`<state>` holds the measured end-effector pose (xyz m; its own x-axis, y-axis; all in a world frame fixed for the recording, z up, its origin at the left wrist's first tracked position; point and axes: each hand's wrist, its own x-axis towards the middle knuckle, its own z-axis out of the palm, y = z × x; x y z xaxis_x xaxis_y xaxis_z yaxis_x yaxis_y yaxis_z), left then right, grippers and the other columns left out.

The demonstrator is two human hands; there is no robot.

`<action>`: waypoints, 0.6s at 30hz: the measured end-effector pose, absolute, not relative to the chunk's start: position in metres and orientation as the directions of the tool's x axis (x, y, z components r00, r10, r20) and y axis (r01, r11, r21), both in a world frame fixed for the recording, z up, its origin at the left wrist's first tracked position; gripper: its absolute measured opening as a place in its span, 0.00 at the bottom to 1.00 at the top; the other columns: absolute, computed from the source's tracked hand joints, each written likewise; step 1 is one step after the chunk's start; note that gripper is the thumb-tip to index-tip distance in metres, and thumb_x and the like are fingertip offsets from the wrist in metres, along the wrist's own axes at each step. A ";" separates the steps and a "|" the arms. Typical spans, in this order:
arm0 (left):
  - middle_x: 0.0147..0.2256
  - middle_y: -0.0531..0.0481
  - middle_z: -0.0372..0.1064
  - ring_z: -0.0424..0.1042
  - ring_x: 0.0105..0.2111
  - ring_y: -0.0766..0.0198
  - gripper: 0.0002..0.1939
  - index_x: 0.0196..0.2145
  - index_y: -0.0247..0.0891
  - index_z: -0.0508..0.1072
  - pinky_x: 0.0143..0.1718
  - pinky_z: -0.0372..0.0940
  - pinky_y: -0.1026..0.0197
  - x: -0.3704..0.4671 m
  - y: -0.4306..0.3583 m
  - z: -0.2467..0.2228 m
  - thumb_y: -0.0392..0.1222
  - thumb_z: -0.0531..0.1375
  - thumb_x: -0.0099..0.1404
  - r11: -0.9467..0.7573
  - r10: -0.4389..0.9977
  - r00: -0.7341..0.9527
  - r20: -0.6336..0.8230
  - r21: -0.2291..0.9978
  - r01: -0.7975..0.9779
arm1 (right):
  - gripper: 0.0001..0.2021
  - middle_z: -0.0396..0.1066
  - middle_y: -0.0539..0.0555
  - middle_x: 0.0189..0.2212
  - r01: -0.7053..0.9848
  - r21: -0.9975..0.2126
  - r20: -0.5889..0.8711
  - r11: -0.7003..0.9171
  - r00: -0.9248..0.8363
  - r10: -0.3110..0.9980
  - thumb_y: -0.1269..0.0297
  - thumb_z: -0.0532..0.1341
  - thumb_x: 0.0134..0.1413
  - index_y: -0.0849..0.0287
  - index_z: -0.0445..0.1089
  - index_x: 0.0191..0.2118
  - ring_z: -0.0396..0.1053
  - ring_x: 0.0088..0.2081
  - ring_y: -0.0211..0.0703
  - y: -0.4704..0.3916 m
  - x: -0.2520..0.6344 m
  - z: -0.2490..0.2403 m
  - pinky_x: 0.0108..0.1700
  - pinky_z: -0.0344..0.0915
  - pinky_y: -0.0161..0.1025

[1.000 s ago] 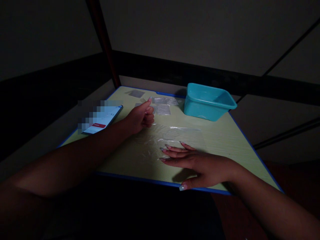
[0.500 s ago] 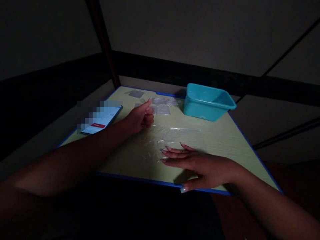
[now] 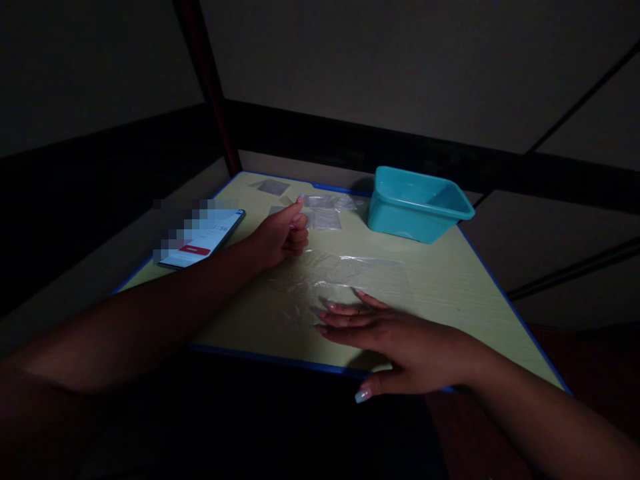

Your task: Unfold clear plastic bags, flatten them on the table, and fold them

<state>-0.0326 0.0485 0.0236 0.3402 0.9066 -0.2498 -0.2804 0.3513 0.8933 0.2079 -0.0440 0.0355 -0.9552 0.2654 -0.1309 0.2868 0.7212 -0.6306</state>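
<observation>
A clear plastic bag [image 3: 345,270] lies flat in the middle of the pale table [image 3: 450,300]. My right hand [image 3: 390,333] rests over the bag's near edge, fingers spread and thumb out past the table's front edge. At the bag's far left corner is my left hand [image 3: 285,233], its fingers curled in and the thumb pointing up; whether anything is inside the curl is hidden. Just beyond it lie small folded clear bags, one flat packet [image 3: 327,220] at the fingers and another crinkled packet [image 3: 330,201] behind.
A turquoise plastic basket [image 3: 417,207] stands at the back right. On the left lies a phone [image 3: 205,237] with a lit, partly blurred screen, beside my left forearm. Another folded packet [image 3: 273,187] sits near the far left corner. A blue rim edges the table.
My right hand has slid slightly toward me and left across the bag. The left hand has stayed in place.
</observation>
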 end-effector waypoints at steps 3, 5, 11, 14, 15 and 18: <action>0.12 0.59 0.36 0.38 0.12 0.72 0.27 0.16 0.40 0.47 0.13 0.37 0.65 -0.033 0.049 0.021 0.56 0.43 0.69 0.346 0.904 0.353 -0.240 0.897 -0.274 | 0.38 0.46 0.57 0.65 0.286 -0.629 -0.127 0.723 -0.955 0.267 0.56 0.62 0.53 0.53 0.44 0.66 0.42 0.66 0.49 -0.045 0.207 0.035 0.64 0.21 0.55; 0.12 0.59 0.35 0.37 0.12 0.71 0.27 0.16 0.40 0.47 0.13 0.36 0.65 -0.033 0.049 0.021 0.56 0.43 0.69 0.345 0.905 0.352 -0.238 0.896 -0.280 | 0.38 0.48 0.57 0.64 0.280 -0.633 -0.114 0.721 -0.956 0.271 0.56 0.63 0.53 0.52 0.45 0.66 0.44 0.65 0.49 -0.046 0.207 0.035 0.64 0.23 0.56; 0.13 0.59 0.35 0.38 0.12 0.71 0.27 0.17 0.40 0.46 0.14 0.35 0.64 -0.032 0.049 0.022 0.57 0.42 0.69 0.334 0.909 0.342 -0.240 0.908 -0.251 | 0.39 0.48 0.57 0.64 0.276 -0.638 -0.129 0.719 -0.959 0.253 0.56 0.63 0.53 0.52 0.44 0.66 0.45 0.65 0.49 -0.047 0.207 0.036 0.64 0.25 0.56; 0.13 0.59 0.35 0.38 0.12 0.71 0.26 0.17 0.40 0.45 0.14 0.36 0.64 -0.034 0.050 0.021 0.57 0.42 0.68 0.317 0.910 0.347 -0.229 0.921 -0.224 | 0.39 0.46 0.58 0.65 0.272 -0.637 -0.138 0.721 -0.961 0.241 0.56 0.63 0.53 0.52 0.43 0.66 0.44 0.65 0.49 -0.048 0.207 0.036 0.64 0.25 0.56; 0.13 0.59 0.35 0.38 0.12 0.71 0.26 0.17 0.40 0.45 0.14 0.37 0.64 -0.034 0.050 0.020 0.57 0.43 0.68 0.311 0.910 0.348 -0.224 0.925 -0.218 | 0.40 0.45 0.58 0.65 0.271 -0.635 -0.133 0.724 -0.961 0.243 0.55 0.63 0.52 0.52 0.43 0.66 0.44 0.65 0.49 -0.048 0.207 0.036 0.64 0.25 0.56; 0.13 0.59 0.35 0.39 0.12 0.71 0.26 0.17 0.40 0.46 0.14 0.37 0.64 -0.035 0.051 0.020 0.57 0.43 0.67 0.303 0.912 0.348 -0.217 0.928 -0.216 | 0.40 0.45 0.58 0.65 0.262 -0.622 -0.100 0.737 -0.961 0.257 0.54 0.63 0.52 0.52 0.43 0.66 0.42 0.66 0.50 -0.048 0.207 0.036 0.64 0.24 0.56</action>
<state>-0.0346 0.0510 0.0196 0.3478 0.9122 -0.2166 -0.2157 0.3027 0.9284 0.2069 -0.0482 0.0355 -0.9611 0.2575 -0.1001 0.2624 0.7374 -0.6224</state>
